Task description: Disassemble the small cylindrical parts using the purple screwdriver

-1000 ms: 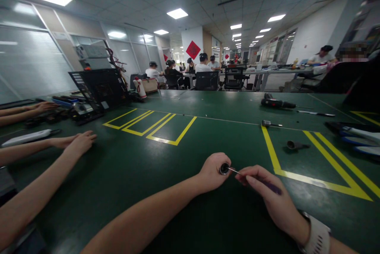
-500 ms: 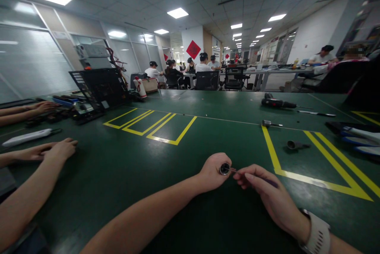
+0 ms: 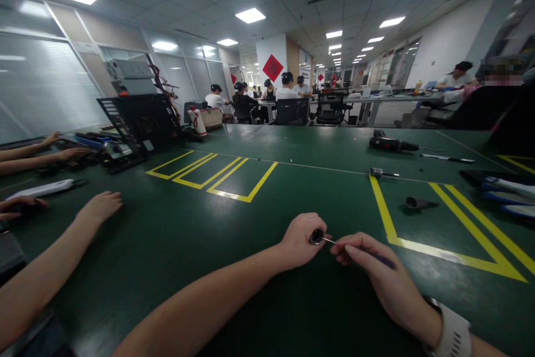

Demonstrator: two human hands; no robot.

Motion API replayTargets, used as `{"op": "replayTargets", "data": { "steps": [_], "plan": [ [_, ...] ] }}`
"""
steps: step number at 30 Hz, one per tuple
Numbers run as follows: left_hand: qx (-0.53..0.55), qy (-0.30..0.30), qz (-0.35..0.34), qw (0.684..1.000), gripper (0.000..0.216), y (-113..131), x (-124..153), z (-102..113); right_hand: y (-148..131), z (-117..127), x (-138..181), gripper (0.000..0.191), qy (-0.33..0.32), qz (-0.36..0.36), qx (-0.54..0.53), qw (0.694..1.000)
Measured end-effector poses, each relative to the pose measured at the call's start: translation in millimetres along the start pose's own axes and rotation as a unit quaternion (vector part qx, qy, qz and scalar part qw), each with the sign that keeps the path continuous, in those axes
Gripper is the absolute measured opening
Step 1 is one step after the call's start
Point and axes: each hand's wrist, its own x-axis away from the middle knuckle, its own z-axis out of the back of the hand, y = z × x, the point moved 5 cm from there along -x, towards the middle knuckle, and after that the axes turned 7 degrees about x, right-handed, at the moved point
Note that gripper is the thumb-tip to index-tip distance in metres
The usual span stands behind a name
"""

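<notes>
Left hand [image 3: 297, 241] fisted round cylinder [image 3: 316, 236], open end facing camera, above worktop [image 3: 167, 245] near front edge. Right hand [image 3: 378, 279] pinches screwdriver [image 3: 332, 241]; tip at cylinder's mouth.

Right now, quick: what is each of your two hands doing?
Left hand: closed around a small round part.
Right hand: closed, pinching a thin screwdriver, its tip at the part.
</notes>
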Motion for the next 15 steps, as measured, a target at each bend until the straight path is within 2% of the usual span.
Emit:
{"op": "replayTargets", "data": {
  "steps": [5, 12, 15],
  "plan": [
    [0.038, 0.001, 0.001, 0.999, 0.014, -1.2, -0.1, -0.4, 7.2, 1.0, -2.0, 0.019, -0.003, -0.029, -0.05, 0.998],
    [0.049, 0.023, 0.013, 0.998, 0.017, -3.3, -0.5, -0.1, 5.9, -0.2, 3.6, 0.016, -0.014, 0.015, 0.062, 0.998],
    [0.076, 0.042, 0.022, 0.996, 0.019, -4.4, -0.8, 2.1, 5.8, -2.1, 2.1, 0.016, -0.027, 0.009, 0.047, 0.998]
  ]
}}
